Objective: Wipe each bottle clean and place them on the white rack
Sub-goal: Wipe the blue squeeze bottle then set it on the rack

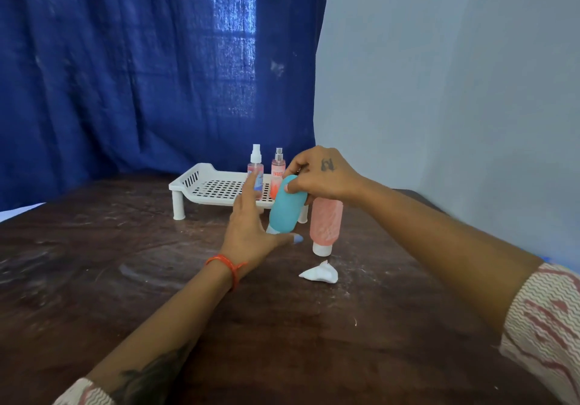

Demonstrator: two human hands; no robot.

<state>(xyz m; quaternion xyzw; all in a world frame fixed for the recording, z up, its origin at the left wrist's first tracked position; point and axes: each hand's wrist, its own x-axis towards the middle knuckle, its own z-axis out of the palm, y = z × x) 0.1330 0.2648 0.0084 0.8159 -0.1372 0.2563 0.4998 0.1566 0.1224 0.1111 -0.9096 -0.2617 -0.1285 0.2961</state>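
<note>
right hand (317, 175): fingers curled round the top end of the teal bottle (288, 206), tilted, cap down
left hand (254, 228): fingers spread straight beside the teal bottle's lower end
pink bottle (325, 224): cap-down on the counter (125, 263)
white rack (216, 186): two spray bottles (255, 169) standing on it
wipe (320, 273): crumpled on the counter

we see a dark blue curtain (141, 75) at upper left, a pale wall (455, 75) at right, and a worn brown table (94, 263) below.
</note>
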